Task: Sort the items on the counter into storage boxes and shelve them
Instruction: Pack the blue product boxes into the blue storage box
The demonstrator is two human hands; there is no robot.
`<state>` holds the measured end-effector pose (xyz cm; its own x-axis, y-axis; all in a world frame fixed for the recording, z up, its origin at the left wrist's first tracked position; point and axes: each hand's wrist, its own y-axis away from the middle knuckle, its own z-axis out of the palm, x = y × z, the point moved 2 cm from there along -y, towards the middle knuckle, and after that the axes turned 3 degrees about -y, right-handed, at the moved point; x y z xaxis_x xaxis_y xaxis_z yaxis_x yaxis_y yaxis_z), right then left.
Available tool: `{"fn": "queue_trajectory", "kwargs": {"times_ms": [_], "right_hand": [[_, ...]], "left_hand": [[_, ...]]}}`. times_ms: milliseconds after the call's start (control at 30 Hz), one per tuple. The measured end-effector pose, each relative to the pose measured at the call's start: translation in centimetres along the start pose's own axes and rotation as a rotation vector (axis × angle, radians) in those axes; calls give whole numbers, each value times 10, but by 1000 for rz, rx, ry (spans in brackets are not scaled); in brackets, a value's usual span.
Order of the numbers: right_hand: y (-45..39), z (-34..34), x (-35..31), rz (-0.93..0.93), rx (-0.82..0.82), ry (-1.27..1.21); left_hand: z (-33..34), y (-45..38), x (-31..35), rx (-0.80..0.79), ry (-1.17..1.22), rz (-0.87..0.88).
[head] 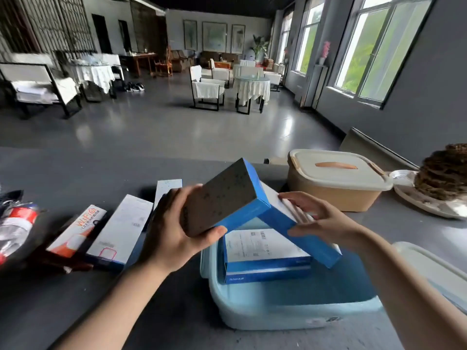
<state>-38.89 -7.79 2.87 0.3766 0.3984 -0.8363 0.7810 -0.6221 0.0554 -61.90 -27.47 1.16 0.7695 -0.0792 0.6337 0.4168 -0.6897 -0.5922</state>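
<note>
My left hand (174, 231) grips a blue-edged box with a grey speckled face (225, 195), tilted above the open light-blue storage box (278, 311). My right hand (321, 221) holds a second blue and white box (303, 231), slanted down over the bin's right side. The two held boxes touch at their upper ends. A flat blue and white carton (262, 251) lies inside the bin under them. On the grey counter (88, 173) to the left lie a white and orange box (78, 231), a long white box (121, 228) and a small white speckled box (166, 189).
A tan storage box with a closed cream lid (336, 178) stands behind the bin on the right. A plate with a brown coiled object (442, 183) sits far right. A pale lid (429, 271) lies right of the bin. Dark and red packaging (15, 223) is at far left.
</note>
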Motion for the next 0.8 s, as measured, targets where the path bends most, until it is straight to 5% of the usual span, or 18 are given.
{"fn": "queue_trajectory", "kwargs": {"times_ms": [233,533,800], "right_hand": [[-11,27,30,-110,-115,621],[-34,51,47,-243,-148,568],[-16,47,49,-282,-1,683]], "left_hand": [[27,-15,15,-6,-22,-13],[45,-17,16,-52,-51,-42],[57,-18,23,-94,-126,-52]]}}
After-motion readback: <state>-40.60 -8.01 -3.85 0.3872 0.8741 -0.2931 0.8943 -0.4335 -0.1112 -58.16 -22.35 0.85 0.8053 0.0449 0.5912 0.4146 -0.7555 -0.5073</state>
